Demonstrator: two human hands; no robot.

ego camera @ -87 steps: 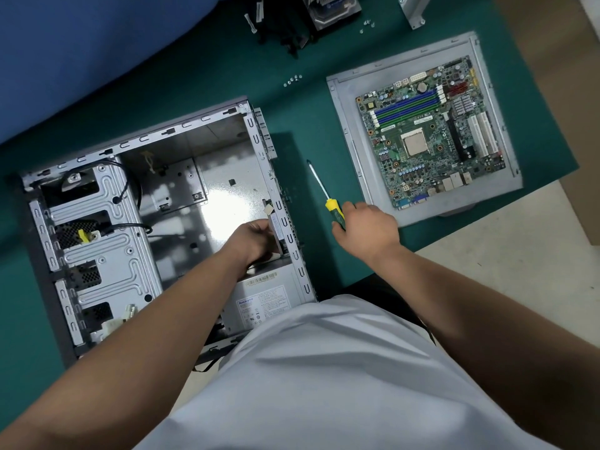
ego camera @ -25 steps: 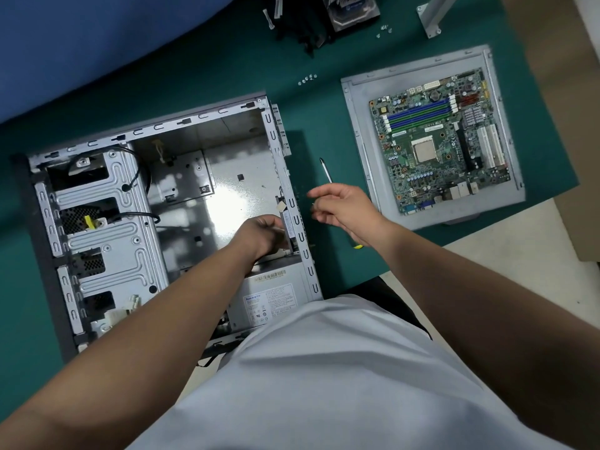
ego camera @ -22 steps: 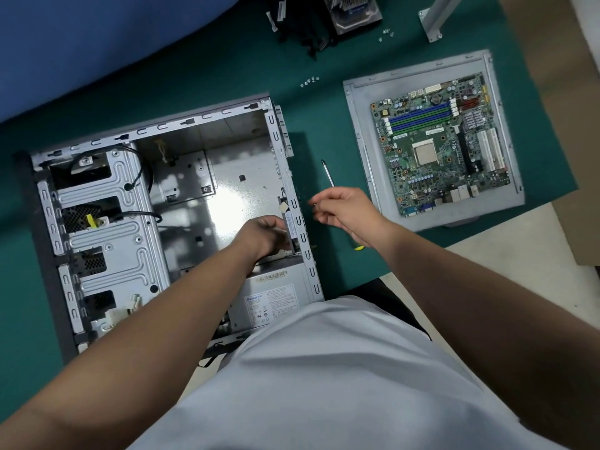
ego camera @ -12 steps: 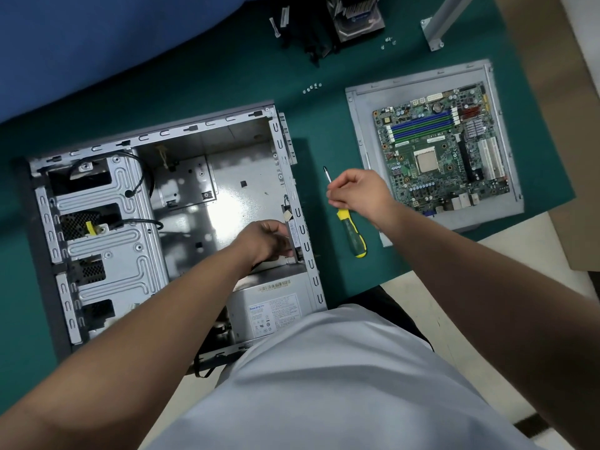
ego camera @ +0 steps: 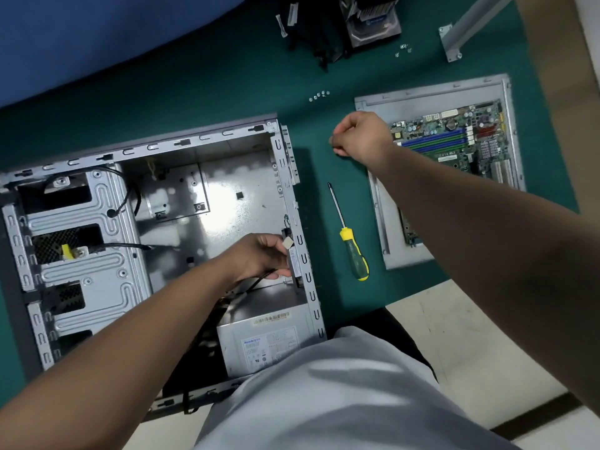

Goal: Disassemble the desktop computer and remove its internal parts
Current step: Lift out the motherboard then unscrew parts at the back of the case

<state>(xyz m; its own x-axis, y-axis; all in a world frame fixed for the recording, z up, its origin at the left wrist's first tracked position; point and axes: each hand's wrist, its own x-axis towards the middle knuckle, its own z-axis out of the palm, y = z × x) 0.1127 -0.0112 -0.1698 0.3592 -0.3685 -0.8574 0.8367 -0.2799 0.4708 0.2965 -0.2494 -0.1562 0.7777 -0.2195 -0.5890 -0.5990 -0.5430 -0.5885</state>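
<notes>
On the green mat (ego camera: 227, 92), right of the computer case (ego camera: 194, 151), a screwdriver (ego camera: 349, 237) lies free, touched by neither hand; yellow-and-green handle toward the person, tip pointing away. Beyond it a grey panel (ego camera: 373, 105) carries the removed motherboard (ego camera: 454, 138), partly hidden by the right forearm. A cluster of loose screws (ego camera: 319, 95) sits on the mat just past the case's far right corner; a second scatter of screws (ego camera: 403, 50) lies farther off beside a dark hard drive (ego camera: 373, 24) and black cables (ego camera: 321, 34). A grey metal bracket (ego camera: 467, 24) stands at the mat's far right.

Case lies on its side, open face up, long axis running left to right, drive cage (ego camera: 81, 241) at left, rear wall at right. Bare metal floor shows in the middle. Power supply (ego camera: 266, 342) sits in the near right corner, label up, near edge covered by the person's shirt.

Left hand (ego camera: 259, 254) is inside the case against the rear wall, fingers curled round a small part (ego camera: 292, 258) there; the part is too small to identify. Right hand (ego camera: 360, 133) hovers over the mat between case and panel, fingertips pinched together; whether they hold anything cannot be told.
</notes>
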